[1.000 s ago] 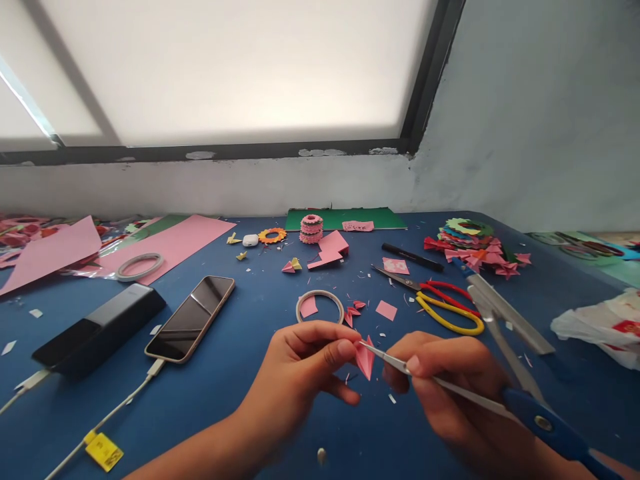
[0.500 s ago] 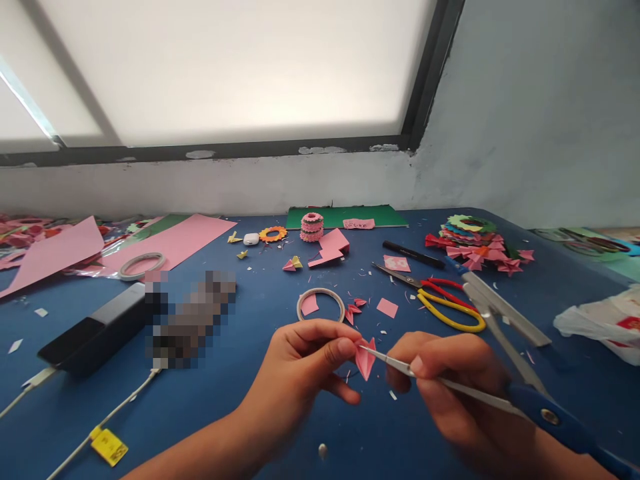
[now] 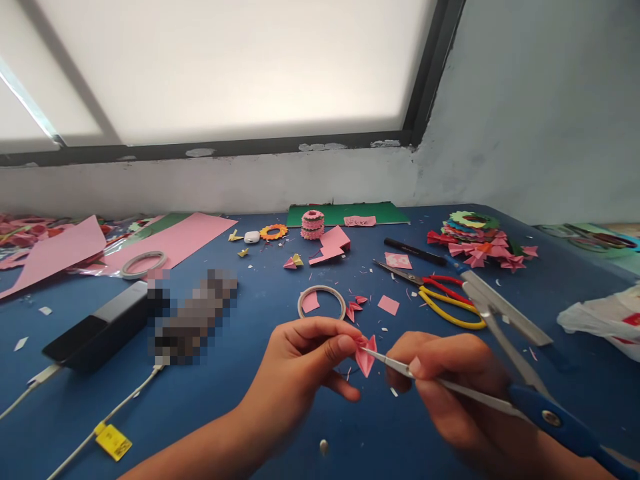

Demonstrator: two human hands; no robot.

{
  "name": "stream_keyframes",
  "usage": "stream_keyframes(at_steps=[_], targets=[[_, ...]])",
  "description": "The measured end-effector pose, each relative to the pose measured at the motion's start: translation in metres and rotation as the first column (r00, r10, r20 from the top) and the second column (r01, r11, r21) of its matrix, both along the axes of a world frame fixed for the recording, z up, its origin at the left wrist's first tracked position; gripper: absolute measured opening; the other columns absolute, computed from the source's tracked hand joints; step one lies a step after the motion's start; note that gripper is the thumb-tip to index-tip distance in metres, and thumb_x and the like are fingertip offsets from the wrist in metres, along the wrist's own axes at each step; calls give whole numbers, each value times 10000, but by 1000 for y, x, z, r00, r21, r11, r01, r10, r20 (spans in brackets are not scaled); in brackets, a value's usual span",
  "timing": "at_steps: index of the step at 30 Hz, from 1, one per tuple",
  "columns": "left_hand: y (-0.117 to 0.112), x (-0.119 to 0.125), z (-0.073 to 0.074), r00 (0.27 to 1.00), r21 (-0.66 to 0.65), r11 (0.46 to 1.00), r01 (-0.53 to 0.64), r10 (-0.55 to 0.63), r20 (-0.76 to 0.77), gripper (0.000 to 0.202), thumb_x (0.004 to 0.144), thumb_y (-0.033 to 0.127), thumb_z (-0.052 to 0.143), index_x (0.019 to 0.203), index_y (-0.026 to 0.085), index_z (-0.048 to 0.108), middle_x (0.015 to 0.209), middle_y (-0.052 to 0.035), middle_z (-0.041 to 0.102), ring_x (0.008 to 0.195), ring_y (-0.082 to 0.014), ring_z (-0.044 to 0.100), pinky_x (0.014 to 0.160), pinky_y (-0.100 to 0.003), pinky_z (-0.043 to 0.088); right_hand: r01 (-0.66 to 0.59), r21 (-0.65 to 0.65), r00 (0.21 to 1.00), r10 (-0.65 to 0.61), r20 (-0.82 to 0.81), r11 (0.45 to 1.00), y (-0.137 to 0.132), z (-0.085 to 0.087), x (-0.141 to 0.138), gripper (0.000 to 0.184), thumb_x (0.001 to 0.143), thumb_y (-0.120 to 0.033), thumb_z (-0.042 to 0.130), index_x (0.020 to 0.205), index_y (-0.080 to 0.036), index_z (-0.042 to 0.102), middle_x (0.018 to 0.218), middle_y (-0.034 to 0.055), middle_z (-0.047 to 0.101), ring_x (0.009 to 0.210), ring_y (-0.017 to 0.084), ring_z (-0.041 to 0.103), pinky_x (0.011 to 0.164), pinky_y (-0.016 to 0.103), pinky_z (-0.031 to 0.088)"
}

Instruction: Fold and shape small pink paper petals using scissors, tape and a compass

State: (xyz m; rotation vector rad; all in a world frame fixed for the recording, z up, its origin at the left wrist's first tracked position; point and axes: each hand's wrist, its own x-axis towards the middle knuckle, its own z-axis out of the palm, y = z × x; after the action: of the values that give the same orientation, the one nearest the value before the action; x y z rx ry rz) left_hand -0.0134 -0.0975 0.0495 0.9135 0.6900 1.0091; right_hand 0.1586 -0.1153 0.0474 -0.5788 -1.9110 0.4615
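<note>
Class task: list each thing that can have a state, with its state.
Folded pink piece: pinched in left hand
Blue-handled scissors: open, one blade gripped in right hand
Red-and-yellow scissors: lying flat, blades apparently closed
Nearer tape roll: lying flat
Black device: plugged in
Plastic bag: crumpled
Pink rings: stacked

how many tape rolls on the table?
2: one roll at left by the large pink sheet, another roll just beyond the left hand. More could be hidden under the paper heap, far left.
</note>
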Motion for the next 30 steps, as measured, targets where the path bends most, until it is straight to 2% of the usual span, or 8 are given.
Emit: stream_keyframes(at_steps=[9, 18, 24, 30], targets=[[-1, 0, 2, 1000, -1, 1000, -3, 3, -8, 44, 713, 186, 738, 718, 144, 748, 685, -30, 671, 566, -86, 602, 411, -106, 525, -15, -18, 999, 14, -46, 1000, 0, -8, 2, 346, 776, -1, 409, 986, -275, 390, 748, -25, 537, 616, 104, 578, 557, 233, 505], [-1, 1, 0, 1000, 3, 1000, -13, 13, -18, 40, 717, 186, 733, 727, 149, 748, 689, -29, 666, 580, -87, 600, 418, -108, 528, 5, 9, 999, -5, -43, 1000, 0, -7, 2, 332, 781, -14, 423, 978, -280, 389, 718, -31, 537, 602, 107, 576, 536, 221, 499], [0, 2, 2, 999, 8, 1000, -28, 29, -30, 32, 731, 170, 721, 725, 157, 749, 707, -22, 664, 577, -76, 591, 423, -103, 531, 12, 6, 1000, -12, 23, 1000, -1, -6, 4, 371, 768, -13, 433, 1002, -298, 389, 727, -23, 538, 583, 118, 558, 504, 227, 489], [-2, 1, 3, 1000, 8, 1000, -12, 12, -27, 34, 733, 176, 720, 732, 159, 750, 694, -22, 675, 574, -79, 602, 423, -97, 525, 7, -11, 999, -8, -37, 1000, 0, -11, 5, 348, 791, -36, 453, 1002, -310, 412, 737, -25, 562, 588, 125, 565, 517, 241, 486]])
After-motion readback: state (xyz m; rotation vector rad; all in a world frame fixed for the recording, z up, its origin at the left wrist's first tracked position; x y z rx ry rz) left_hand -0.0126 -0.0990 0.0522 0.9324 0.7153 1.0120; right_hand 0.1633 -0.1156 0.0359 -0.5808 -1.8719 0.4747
